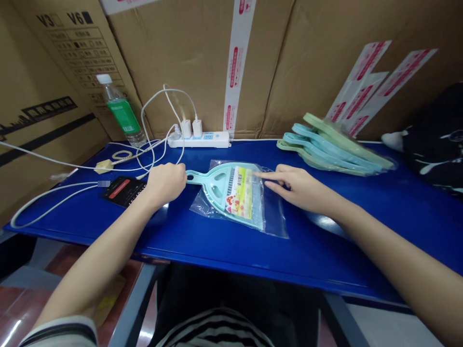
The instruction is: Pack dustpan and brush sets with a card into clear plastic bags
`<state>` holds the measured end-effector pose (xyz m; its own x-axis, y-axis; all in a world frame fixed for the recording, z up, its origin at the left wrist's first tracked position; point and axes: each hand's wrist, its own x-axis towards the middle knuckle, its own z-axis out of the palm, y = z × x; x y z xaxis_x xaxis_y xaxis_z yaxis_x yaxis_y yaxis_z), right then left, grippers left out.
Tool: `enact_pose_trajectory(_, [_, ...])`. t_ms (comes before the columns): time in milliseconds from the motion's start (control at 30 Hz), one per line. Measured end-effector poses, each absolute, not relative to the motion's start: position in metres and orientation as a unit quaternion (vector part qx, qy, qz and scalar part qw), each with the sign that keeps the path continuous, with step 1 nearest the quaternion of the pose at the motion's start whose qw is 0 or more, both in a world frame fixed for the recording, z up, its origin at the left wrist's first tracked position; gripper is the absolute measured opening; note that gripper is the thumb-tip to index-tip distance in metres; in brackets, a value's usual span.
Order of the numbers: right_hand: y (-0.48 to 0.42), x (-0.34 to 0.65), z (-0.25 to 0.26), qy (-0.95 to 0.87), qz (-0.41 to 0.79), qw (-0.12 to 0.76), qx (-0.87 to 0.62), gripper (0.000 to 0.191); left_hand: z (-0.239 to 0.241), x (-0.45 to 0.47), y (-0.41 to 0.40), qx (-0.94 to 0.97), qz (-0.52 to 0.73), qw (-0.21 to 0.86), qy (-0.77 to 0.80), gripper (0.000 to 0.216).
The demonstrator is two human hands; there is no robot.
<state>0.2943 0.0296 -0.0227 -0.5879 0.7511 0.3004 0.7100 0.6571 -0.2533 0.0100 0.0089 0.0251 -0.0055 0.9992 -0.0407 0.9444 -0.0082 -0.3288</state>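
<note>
Cardboard boxes [188, 58] stand as a wall along the back of the blue surface [361, 226] where I am sitting, some of them sealed with white and red tape. A white power strip [200, 140] lies against them with two chargers plugged in. Its white cables [150, 144] loop across the left part of the surface, past a clear water bottle [123, 113] with a green label that leans against a box.

Right in front of me, near the middle, lies a light blue dustpan [220, 185] with a bright yellow and green label. Its wide part sits in a clear plastic bag [275, 217], flat on the surface, and its handle pokes out to the left.

My left hand [164, 183] has its fingers clamped together around the end of that handle, knuckles up. My right hand [300, 188] rests on the far side of the bag. Its forefinger [265, 175] is stretched out and presses on the plastic by the label, the other fingers are curled loosely under, and it grips nothing.

Just beside my left hand a black device [123, 190] with a red stripe lies flat. Further back on the right a stack of dustpans [333, 149], blue and pale green, lies well apart from the bagged one. A dark bundle of cloth [434, 140] sits at the far right edge.
</note>
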Motion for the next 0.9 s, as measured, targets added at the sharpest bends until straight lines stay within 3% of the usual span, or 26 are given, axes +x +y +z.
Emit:
enact_pose_trajectory(500, [0.037,0.305,-0.023,-0.863,0.028,0.087,-0.497,0.044,0.025,0.008,0.01,-0.696,0.12,0.113,-0.699,0.04])
enact_pose_trajectory(767, [0.04,0.304,-0.03,-0.844,0.009,0.242,-0.478,0.029,0.022,0.014,0.002,-0.705,0.059,0.143,-0.692,0.038])
enact_pose_trajectory(900, [0.046,0.301,-0.036,-0.826,0.005,0.282,-0.489,0.039,0.018,0.022,-0.005,-0.733,0.053,0.137,-0.664,0.036])
